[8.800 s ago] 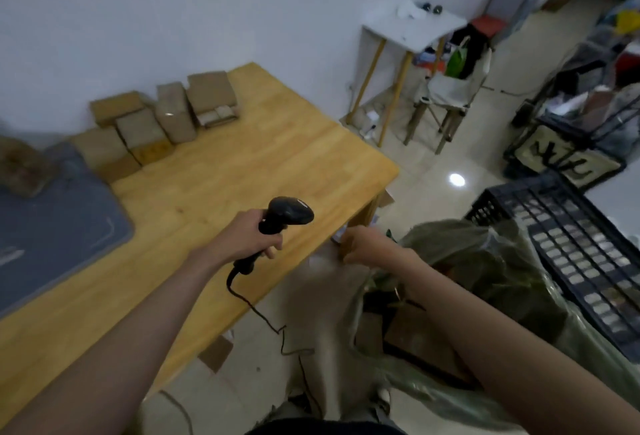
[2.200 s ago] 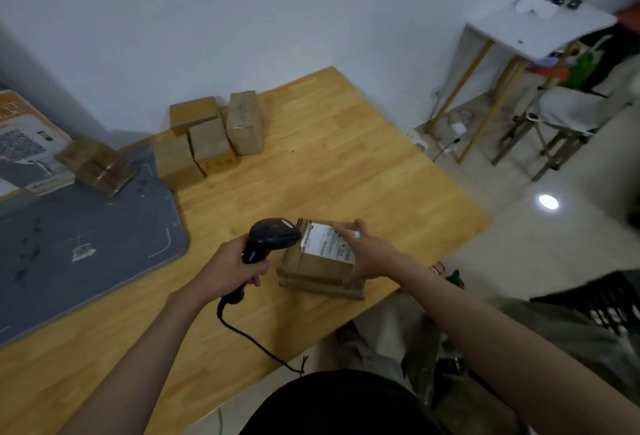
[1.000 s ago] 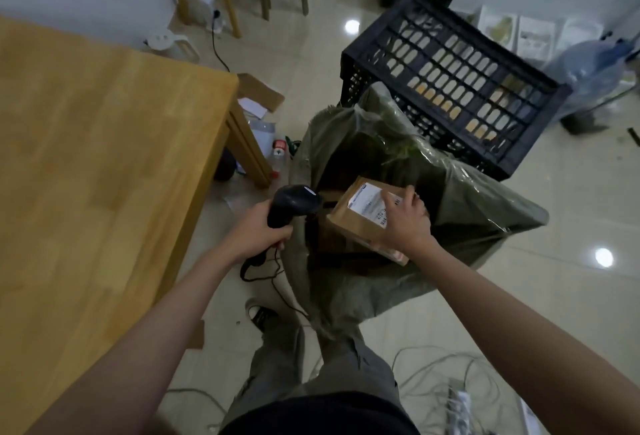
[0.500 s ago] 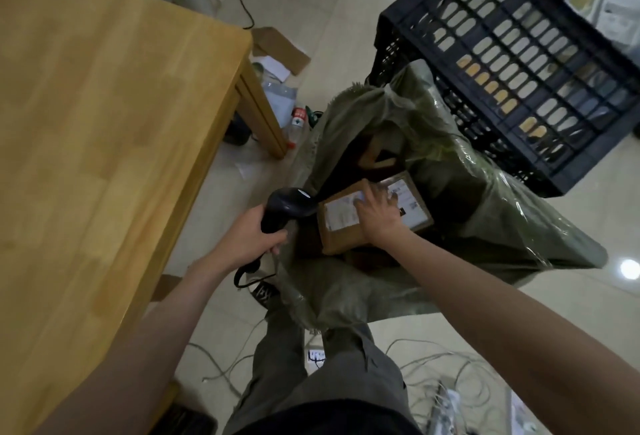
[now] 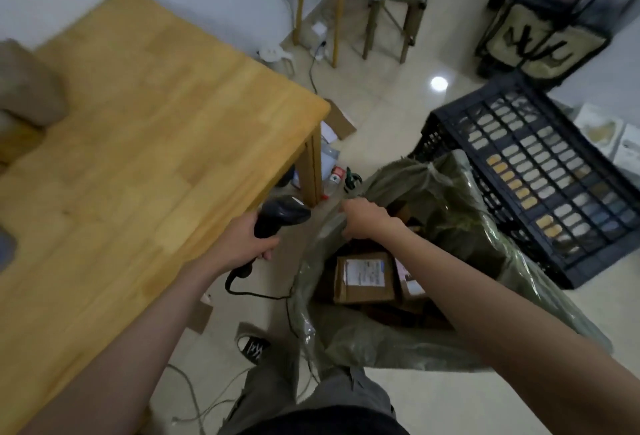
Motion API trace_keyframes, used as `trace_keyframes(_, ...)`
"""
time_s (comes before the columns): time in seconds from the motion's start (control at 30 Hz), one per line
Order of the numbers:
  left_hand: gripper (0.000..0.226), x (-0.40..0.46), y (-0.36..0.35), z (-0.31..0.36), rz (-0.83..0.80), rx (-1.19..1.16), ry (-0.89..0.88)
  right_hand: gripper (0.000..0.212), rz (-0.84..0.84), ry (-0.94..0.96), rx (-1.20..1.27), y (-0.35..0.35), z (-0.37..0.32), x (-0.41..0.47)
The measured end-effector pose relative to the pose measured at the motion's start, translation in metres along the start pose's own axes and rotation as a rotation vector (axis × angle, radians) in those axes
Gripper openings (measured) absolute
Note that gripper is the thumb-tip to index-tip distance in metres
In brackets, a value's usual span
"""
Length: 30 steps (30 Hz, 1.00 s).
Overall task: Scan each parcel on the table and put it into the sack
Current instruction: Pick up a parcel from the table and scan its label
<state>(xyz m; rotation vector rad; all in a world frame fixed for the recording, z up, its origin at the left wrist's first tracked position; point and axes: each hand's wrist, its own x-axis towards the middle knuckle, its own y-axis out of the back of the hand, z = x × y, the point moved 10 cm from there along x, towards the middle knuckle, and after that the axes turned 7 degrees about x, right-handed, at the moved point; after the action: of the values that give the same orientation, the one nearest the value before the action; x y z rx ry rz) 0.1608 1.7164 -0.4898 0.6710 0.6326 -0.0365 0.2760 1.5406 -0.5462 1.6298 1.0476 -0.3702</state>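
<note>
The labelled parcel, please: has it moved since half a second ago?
Yes. The parcel has dropped from the sack's mouth to lie deep inside the sack; the right hand has let go and now grips the rim.

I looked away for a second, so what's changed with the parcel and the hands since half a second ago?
The right hand let go of the labelled parcel, which now lies inside the sack, and moved up to grip the sack's rim. The left hand still holds the scanner beside the table.
</note>
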Motion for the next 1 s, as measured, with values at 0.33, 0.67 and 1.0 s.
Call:
trace_keyframes(0.33, 0.012, -0.101, 0.163, -0.076, 0.312, -0.114, 0.044, 0.053, 0.104, 0.264, -0.104, 0.05, -0.213, -0.025)
trace_keyframes(0.67, 0.011, -0.225, 0.27, -0.199, 0.556, -0.203, 0.094, 0.052, 0.172, 0.483, -0.335, 0.018, -0.435, -0.062)
trace_keyframes(1.0, 0.017, -0.317, 0.303, -0.312, 0.707, -0.35, 0.218, 0.054, 0.103, 0.643, -0.483, -0.057, -0.579, -0.081)
